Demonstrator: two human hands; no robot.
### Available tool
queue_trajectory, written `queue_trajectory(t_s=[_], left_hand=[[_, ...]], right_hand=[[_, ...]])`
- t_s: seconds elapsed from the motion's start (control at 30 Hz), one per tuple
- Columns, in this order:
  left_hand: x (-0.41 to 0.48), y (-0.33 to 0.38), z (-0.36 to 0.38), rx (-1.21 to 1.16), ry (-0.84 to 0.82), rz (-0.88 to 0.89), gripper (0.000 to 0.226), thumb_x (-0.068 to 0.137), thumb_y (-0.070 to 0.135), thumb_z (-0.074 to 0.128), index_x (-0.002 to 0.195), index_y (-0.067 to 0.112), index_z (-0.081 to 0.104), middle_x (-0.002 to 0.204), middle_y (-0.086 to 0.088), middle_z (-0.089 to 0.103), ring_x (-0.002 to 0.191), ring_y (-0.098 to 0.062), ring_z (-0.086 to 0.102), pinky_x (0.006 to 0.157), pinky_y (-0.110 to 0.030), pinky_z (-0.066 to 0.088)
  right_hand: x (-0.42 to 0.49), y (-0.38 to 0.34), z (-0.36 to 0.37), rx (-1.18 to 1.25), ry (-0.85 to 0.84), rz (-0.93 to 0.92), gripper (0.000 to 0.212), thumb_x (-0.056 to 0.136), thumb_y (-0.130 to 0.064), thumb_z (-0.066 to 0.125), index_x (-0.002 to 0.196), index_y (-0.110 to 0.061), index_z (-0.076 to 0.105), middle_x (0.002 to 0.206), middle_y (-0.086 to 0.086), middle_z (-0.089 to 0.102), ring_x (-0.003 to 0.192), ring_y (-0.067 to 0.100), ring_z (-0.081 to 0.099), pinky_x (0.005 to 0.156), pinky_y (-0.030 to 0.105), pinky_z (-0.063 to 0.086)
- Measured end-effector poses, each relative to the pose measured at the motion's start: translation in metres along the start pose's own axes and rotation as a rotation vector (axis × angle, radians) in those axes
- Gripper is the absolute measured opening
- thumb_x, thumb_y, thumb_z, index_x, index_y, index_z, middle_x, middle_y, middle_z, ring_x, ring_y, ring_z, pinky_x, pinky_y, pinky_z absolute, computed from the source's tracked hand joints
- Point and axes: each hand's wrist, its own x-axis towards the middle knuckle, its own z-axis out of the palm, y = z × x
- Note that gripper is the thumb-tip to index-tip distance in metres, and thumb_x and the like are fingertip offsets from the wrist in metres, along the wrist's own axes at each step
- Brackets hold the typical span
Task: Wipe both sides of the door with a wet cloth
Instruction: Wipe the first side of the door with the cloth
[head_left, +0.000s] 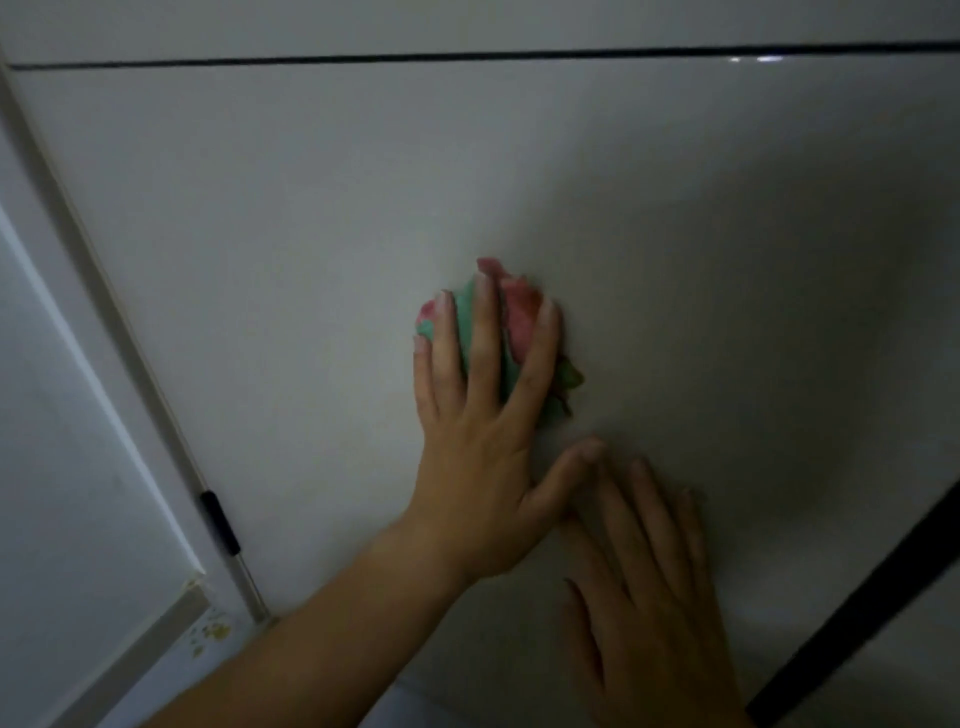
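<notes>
Your right hand (654, 587) lies flat on the white door (311, 208), grip open — steady the panel with it. Left hand (483, 457), fingers spread straight, presses the wadded cloth (519, 317) mid-panel — overlap your strokes.

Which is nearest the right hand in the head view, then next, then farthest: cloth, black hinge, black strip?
1. The black strip, just right of the right hand.
2. The cloth, up-left, under the left hand.
3. The black hinge, far left.

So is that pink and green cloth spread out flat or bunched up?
Bunched up: the pink and green cloth is a wadded lump under the straight fingers of the left hand, pressed against the white door.
</notes>
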Motion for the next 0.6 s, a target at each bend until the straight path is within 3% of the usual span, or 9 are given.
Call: queue_trajectory(t_s=[0.1,0.17,0.3,0.47,0.6], left_hand=[[-0.001,-0.011,-0.021,-0.195,-0.032,0.036,0.075,0.103,0.067,0.016,0.164,0.026,-0.002,0.173,-0.006,0.0,0.159,-0.033,-0.004,0.125,-0.053,0.009],[0.001,-0.031,-0.039,-0.322,-0.042,0.099,0.073,0.105,0.061,0.02,0.164,0.021,0.005,0.172,-0.001,0.014,0.159,-0.027,0.011,0.124,-0.047,0.019],[0.019,-0.082,-0.068,-0.367,0.004,0.217,0.057,0.108,0.039,0.032,0.154,0.006,0.03,0.162,-0.014,0.036,0.151,-0.028,0.034,0.12,-0.052,0.031],[0.032,-0.111,-0.062,-0.244,-0.007,0.364,0.057,0.107,0.037,0.033,0.152,0.003,0.041,0.164,-0.022,0.029,0.155,-0.037,0.023,0.125,-0.049,0.019],[0.031,-0.114,-0.046,-0.122,-0.014,0.433,0.057,0.106,0.036,0.038,0.155,0.009,0.041,0.166,-0.024,0.02,0.155,-0.04,0.016,0.127,-0.052,0.011]], right_hand=[[0.026,-0.021,0.003,0.068,0.098,-0.051,0.06,0.092,-0.023,0.051,0.15,-0.009,0.048,0.168,0.009,0.024,0.154,0.037,0.025,0.124,0.055,0.02],[0.052,-0.033,0.01,0.052,0.132,-0.067,0.061,0.09,-0.019,0.055,0.149,-0.006,0.049,0.167,0.014,0.027,0.155,0.038,0.023,0.125,0.053,0.017],[0.102,-0.045,0.034,-0.078,0.142,-0.016,0.064,0.095,-0.021,0.055,0.155,-0.007,0.04,0.168,0.014,0.021,0.158,0.035,0.013,0.126,0.054,0.012],[0.119,-0.053,0.064,-0.307,0.202,0.182,0.067,0.104,-0.04,0.043,0.162,-0.017,0.017,0.169,0.003,0.009,0.159,0.025,-0.005,0.128,0.047,-0.002],[0.079,-0.057,0.068,-0.327,0.205,0.516,0.07,0.103,-0.042,0.039,0.158,-0.006,0.015,0.166,0.012,0.013,0.157,0.032,-0.001,0.127,0.054,0.005]])
